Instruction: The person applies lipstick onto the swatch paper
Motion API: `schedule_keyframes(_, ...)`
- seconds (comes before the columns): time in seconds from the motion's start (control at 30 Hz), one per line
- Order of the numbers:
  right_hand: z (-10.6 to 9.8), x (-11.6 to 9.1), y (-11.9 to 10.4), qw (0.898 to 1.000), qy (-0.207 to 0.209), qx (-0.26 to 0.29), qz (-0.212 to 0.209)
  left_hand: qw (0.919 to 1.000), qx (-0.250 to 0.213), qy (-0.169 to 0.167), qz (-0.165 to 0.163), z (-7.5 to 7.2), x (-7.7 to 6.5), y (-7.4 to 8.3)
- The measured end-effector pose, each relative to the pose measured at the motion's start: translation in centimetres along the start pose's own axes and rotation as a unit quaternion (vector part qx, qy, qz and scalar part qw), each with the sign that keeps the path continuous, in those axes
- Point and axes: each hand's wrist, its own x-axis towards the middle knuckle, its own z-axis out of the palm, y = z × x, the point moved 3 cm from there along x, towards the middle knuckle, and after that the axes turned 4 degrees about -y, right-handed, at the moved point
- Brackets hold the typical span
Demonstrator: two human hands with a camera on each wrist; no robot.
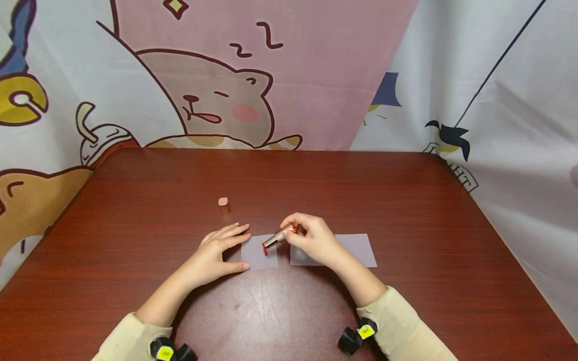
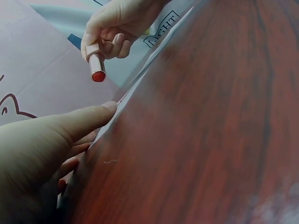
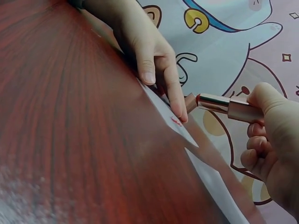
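My right hand (image 1: 313,240) grips an uncapped lipstick (image 1: 280,234), thumb and fingers round its rose-gold case, the bottom end tilted up. The red tip points down to the left; in the right wrist view the lipstick (image 3: 229,106) hangs above the table. Below it lies a small white paper (image 1: 255,258) with a red smear (image 3: 176,121) on it. My left hand (image 1: 214,256) rests with spread, fairly straight fingers at that paper's left edge. Behind the left hand, the rose-gold lipstick cap (image 1: 224,206) stands upright on the table.
A second, wider white paper (image 1: 354,250) lies to the right, partly under my right hand and wrist. The reddish-brown wooden table (image 1: 406,200) meets a cartoon-printed curtain (image 1: 316,75) at the back and sides.
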Motion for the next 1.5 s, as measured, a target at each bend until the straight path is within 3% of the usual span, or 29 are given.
schedule_keyframes(0.27,-0.7,-0.1,-0.1,0.999,0.018,0.036,0.009,0.9999,-0.004,0.011,0.000,0.0,0.0,0.0)
schedule_keyframes(0.93,-2.8,-0.3,-1.2,0.997,0.046,0.067,0.000,0.9976,-0.043,0.053,0.006,-0.3,0.3,0.6)
schedule_keyframes(1.5,-6.2,-1.9,0.1,0.995,0.088,0.055,0.016,0.9975,-0.052,0.047,0.008,0.6,1.9,2.3)
